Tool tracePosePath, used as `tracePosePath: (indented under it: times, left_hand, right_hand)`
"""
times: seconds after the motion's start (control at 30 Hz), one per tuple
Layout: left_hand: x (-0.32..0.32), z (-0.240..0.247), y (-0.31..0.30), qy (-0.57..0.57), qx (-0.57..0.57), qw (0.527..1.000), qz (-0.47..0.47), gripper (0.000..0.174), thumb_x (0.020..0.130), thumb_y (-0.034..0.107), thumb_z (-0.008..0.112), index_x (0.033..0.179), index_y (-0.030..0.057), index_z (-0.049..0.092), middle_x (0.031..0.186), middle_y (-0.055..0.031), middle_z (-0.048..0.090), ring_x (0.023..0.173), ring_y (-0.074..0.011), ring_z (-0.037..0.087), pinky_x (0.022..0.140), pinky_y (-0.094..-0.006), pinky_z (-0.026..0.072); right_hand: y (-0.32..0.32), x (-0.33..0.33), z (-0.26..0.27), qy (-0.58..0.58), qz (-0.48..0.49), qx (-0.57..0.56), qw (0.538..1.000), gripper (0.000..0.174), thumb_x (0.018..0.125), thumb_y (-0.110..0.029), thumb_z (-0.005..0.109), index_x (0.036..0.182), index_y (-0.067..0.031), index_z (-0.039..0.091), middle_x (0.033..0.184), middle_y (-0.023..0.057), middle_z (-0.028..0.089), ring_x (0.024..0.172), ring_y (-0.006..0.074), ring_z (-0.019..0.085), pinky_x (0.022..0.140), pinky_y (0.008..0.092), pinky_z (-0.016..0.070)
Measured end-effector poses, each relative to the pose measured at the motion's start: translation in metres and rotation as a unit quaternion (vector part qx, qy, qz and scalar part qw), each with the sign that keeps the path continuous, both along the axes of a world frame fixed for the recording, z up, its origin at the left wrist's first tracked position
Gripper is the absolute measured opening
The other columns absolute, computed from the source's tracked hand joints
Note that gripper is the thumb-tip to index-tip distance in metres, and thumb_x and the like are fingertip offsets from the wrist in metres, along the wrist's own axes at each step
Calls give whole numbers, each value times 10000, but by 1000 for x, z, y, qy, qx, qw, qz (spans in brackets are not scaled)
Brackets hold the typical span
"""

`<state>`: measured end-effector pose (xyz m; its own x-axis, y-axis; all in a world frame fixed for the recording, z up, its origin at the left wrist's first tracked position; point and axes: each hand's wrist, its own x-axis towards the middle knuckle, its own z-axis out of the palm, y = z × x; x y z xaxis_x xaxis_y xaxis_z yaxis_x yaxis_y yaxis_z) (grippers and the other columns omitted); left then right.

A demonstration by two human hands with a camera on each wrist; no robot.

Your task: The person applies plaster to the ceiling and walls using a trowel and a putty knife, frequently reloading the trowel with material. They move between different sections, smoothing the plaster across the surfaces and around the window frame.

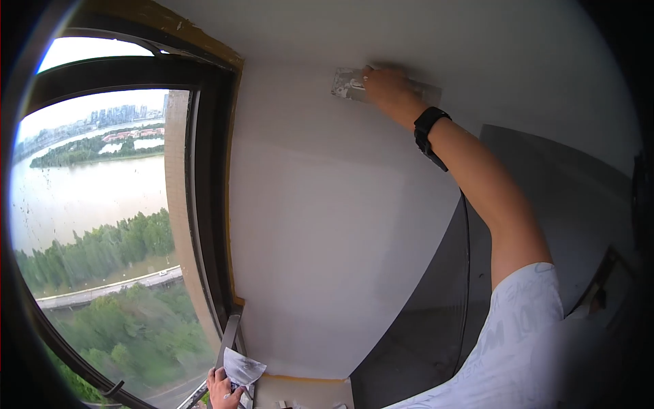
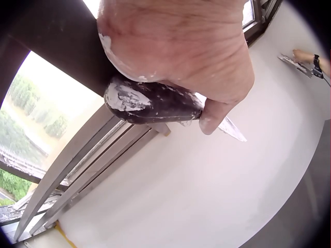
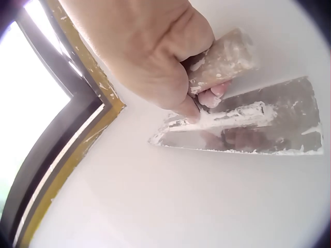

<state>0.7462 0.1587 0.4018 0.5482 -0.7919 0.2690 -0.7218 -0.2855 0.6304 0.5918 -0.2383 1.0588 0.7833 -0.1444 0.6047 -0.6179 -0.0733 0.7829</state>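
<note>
High on the white wall (image 1: pixel 320 204), close below the ceiling, my right hand (image 1: pixel 392 88) grips the handle of a plastering trowel (image 1: pixel 346 83). In the right wrist view the fingers curl round the trowel's worn handle (image 3: pixel 227 59), and its metal blade (image 3: pixel 295 116) lies along the wall with white plaster smeared on it. Low beside the window, my left hand (image 1: pixel 221 392) holds a putty knife (image 1: pixel 243 368) with a plaster-smeared blade. Its dark handle (image 2: pixel 150 103), crusted with white, shows under the palm in the left wrist view.
A dark-framed window (image 1: pixel 211 198) fills the left side, edged with yellowish tape (image 1: pixel 235 273). Metal rails (image 2: pixel 98 165) run near the left hand. A black cable (image 1: pixel 466 273) hangs before the grey surface (image 1: pixel 436 320) at right. The ceiling (image 1: pixel 477 41) meets the wall above the trowel.
</note>
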Motion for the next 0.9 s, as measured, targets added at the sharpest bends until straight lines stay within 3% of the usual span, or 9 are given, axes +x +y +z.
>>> tracePosePath:
  times: [0.13, 0.23, 0.5, 0.57, 0.63, 0.73, 0.77, 0.83, 0.9]
  left_hand:
    - [-10, 22, 3, 11, 23, 1000, 0, 426, 795, 354, 691, 1035, 2, 682, 1391, -227, 479, 1333, -445, 354, 1131, -514, 274]
    - [-12, 15, 0, 1, 15, 1000, 6, 438, 781, 342, 701, 1045, -6, 685, 1393, -218, 479, 1329, -436, 362, 1125, -512, 290]
    - [-17, 8, -5, -109, 44, 993, 5, 426, 760, 276, 702, 1067, -19, 685, 1364, -207, 500, 1281, -419, 397, 1096, -503, 327]
    - [-19, 11, -9, -124, 49, 991, 7, 410, 756, 261, 695, 1048, -25, 689, 1351, -221, 505, 1275, -419, 404, 1096, -505, 328]
    - [-19, 5, -10, -140, 55, 988, 17, 406, 754, 261, 692, 1038, -29, 692, 1348, -223, 509, 1278, -418, 404, 1097, -507, 326]
    - [-10, -9, -11, -148, 35, 988, 32, 413, 757, 276, 678, 1026, -38, 694, 1337, -227, 529, 1285, -415, 403, 1102, -512, 321]
    - [-15, -4, -12, -147, 45, 988, 24, 426, 761, 285, 674, 1043, -33, 691, 1331, -229, 535, 1286, -412, 402, 1101, -512, 321]
    - [-17, -2, -11, -155, 75, 985, 15, 454, 767, 307, 665, 1083, -18, 682, 1317, -237, 542, 1290, -408, 397, 1100, -515, 319]
    - [-17, -1, -13, -154, 81, 985, 11, 454, 767, 310, 668, 1086, -14, 681, 1322, -236, 536, 1291, -410, 394, 1101, -515, 316]
  right_hand:
    - [-25, -84, 1, -15, 44, 27, 999, 260, 848, -23, 610, 1092, 51, 559, 834, 152, 692, 823, 288, 712, 677, 365, 577]
    - [-48, -148, 1, -18, 11, 21, 1000, 194, 882, -21, 549, 1064, 45, 568, 828, 164, 690, 814, 307, 706, 689, 381, 576]
    - [-119, -333, -4, -83, -19, 38, 996, 143, 898, -35, 539, 1027, 25, 556, 837, 196, 680, 797, 348, 688, 691, 424, 564]
    - [-132, -363, -3, -98, -19, 45, 994, 138, 906, -39, 535, 1028, 21, 551, 842, 204, 678, 794, 357, 685, 696, 430, 564]
    - [-134, -386, -7, -154, -56, 92, 982, 327, 920, -43, 527, 1221, 84, 506, 883, 224, 671, 875, 367, 673, 732, 430, 559]
    - [-100, -418, -15, -258, -72, 172, 948, 354, 915, -79, 569, 1231, 74, 516, 950, 238, 676, 928, 374, 668, 771, 427, 562]
    - [-107, -431, -19, -261, -62, 171, 948, 354, 915, -79, 569, 1231, 74, 516, 950, 238, 676, 928, 374, 668, 771, 427, 562]
    - [-120, -450, -34, -186, -12, 55, 981, 189, 937, -99, 540, 1094, 7, 548, 1026, 203, 671, 939, 362, 662, 784, 458, 557]
    - [-112, -426, -45, -156, 51, 35, 986, 197, 932, -101, 549, 1098, 5, 547, 1010, 197, 671, 935, 357, 663, 780, 456, 557]
